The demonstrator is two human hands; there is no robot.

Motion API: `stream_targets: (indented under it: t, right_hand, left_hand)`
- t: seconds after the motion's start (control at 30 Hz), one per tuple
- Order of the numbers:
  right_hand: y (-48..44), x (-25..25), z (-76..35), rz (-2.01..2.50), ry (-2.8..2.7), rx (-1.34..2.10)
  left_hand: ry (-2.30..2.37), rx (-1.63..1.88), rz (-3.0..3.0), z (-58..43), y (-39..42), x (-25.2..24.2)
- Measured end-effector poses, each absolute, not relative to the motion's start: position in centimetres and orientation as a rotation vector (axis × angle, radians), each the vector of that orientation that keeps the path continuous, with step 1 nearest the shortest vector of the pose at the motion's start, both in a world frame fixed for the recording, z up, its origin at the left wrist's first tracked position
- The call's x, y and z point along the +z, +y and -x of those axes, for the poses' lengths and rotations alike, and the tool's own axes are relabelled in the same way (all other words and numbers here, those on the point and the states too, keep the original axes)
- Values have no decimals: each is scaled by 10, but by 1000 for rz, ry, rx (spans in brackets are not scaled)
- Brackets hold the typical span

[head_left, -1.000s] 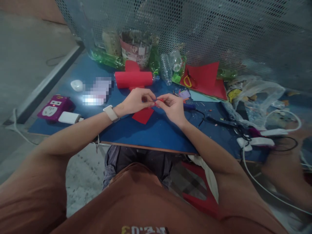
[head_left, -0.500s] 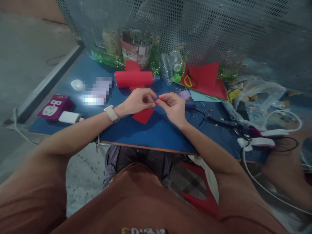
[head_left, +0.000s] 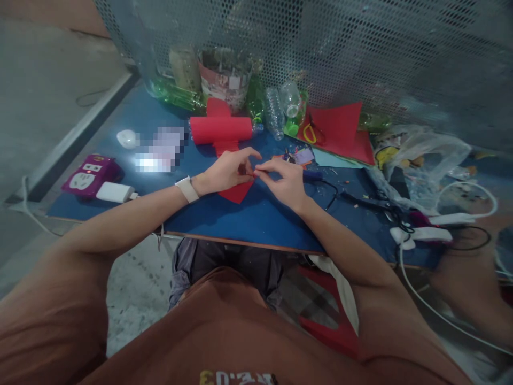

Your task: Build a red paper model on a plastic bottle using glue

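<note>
1 purple socket box (head_left: 91, 176) mid-left, 1 plastic bag (head_left: 438, 147) mid-right, 1 red roll (head_left: 220, 130) upper ctr, long axis L–R. Red paper (head_left: 236, 194) at ctr, below roll, partly behind L hand (head_left: 228, 171), lower end pointing twd bottom edge. L index lifted off thumb, R hand (head_left: 284, 184) nearly pinched, tips close; can't tell what either holds.

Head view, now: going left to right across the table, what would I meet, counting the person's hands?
Purple socket block → white wristband → left hand → right hand → light blue paper → clear plastic bag.
</note>
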State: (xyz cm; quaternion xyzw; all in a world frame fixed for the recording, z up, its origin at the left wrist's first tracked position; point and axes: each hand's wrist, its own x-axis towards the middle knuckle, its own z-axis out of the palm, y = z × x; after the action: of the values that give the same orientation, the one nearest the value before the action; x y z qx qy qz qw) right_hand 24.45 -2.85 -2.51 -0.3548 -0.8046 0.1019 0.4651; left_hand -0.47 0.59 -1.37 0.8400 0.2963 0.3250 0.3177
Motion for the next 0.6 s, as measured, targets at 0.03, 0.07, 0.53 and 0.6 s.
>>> stream_targets:
  t: [0.03,0.07,0.53,0.6]
  right_hand:
    - [-28,-25,-245,858,-1977,255]
    - [-28,-25,-245,846,-1978,263]
    - [-24,-28,-244,849,-1931,337]
    - [-24,-28,-244,827,-1910,341]
  left_hand:
    - [766,857,-2215,5,7,-14]
    - [752,858,-2218,5,7,-15]
    - [792,823,-2205,5,8,-15]
    - [804,828,-2211,5,8,-15]
